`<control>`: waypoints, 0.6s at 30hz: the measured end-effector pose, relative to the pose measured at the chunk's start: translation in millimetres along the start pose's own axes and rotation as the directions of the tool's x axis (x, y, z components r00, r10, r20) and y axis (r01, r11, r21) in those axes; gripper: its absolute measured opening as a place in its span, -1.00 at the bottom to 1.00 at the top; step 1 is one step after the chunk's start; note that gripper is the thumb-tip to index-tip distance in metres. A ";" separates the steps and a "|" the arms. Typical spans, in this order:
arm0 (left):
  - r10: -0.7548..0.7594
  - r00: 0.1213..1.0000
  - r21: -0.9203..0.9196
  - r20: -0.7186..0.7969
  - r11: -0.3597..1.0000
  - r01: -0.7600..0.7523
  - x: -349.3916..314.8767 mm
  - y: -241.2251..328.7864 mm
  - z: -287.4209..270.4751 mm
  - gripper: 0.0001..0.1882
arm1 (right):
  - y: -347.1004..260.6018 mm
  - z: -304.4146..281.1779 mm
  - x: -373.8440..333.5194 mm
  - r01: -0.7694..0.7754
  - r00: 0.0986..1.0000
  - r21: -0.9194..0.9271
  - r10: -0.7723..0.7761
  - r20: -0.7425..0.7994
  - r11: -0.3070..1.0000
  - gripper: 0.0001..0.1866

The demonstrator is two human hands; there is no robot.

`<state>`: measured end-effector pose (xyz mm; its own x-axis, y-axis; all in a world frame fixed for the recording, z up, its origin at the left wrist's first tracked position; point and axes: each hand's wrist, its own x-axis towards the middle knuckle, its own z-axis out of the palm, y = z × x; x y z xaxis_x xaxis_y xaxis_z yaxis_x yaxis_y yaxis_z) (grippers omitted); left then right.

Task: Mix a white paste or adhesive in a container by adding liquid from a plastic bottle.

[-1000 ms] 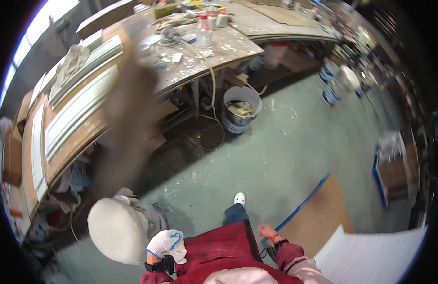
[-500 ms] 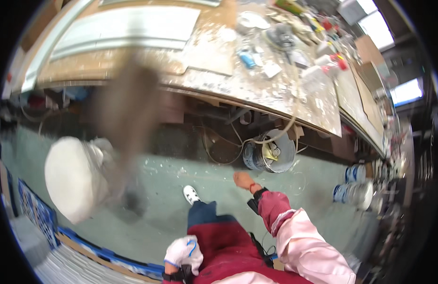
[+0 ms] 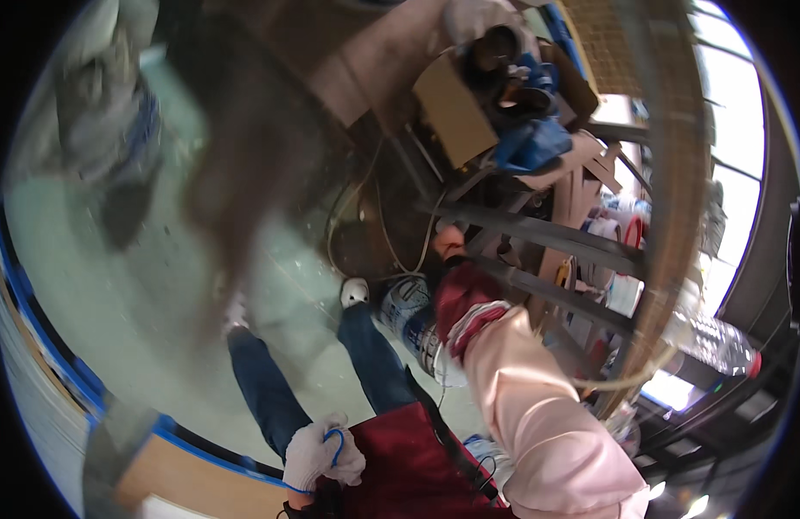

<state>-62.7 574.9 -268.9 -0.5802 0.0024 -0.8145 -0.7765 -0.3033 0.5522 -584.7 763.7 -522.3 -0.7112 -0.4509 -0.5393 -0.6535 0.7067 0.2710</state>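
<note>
My left hand (image 3: 309, 458), in a white knit glove with a blue cuff edge, is held low in front of my dark red apron (image 3: 391, 458). Its fingers are curled round a bunched white knit glove (image 3: 344, 454) with a blue edge. My bare right hand (image 3: 449, 240) reaches away under the workbench, beside a dark metal frame (image 3: 547, 233). Its fingers are small and blurred, so I cannot tell what they touch. A bucket with blue markings (image 3: 409, 307) stands on the floor beside my right forearm, partly hidden by the sleeve.
Above the frame lie an open cardboard box (image 3: 452, 108) and blue plastic wrapping (image 3: 534, 145). A pale hose (image 3: 335, 233) loops over the floor. A clear bottle with a red cap (image 3: 720, 344) is at the right. A dark blur covers the upper left middle.
My view has tilted and dropped toward the space under the workbench. My right hand has gone from above the floor near the bucket to the metal frame. The left hand stays low and closed.
</note>
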 end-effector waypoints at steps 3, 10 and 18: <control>-0.171 0.984 -0.435 0.055 0.883 0.178 19.2 -12.6 33.8 -0.55 | 53.7 13.8 26.6 0.069 0.988 -0.138 -0.049 0.145 0.988 -0.84; 0.127 0.901 -0.903 0.416 0.175 0.392 70.3 -27.6 56.9 -0.04 | 56.4 73.7 41.2 0.119 0.949 -0.170 -0.062 0.310 0.978 -0.74; -0.075 0.987 -0.989 0.144 -0.056 0.140 94.5 -16.8 61.5 -0.11 | 107.1 172.6 135.4 -0.083 0.996 -0.112 0.085 0.011 0.990 -0.35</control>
<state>-119.6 638.7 -344.1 -0.5494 0.1626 -0.8196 0.2049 -0.9247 -0.3207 -706.2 872.4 -704.0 -0.7612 -0.3834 -0.5230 -0.6171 0.6762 0.4025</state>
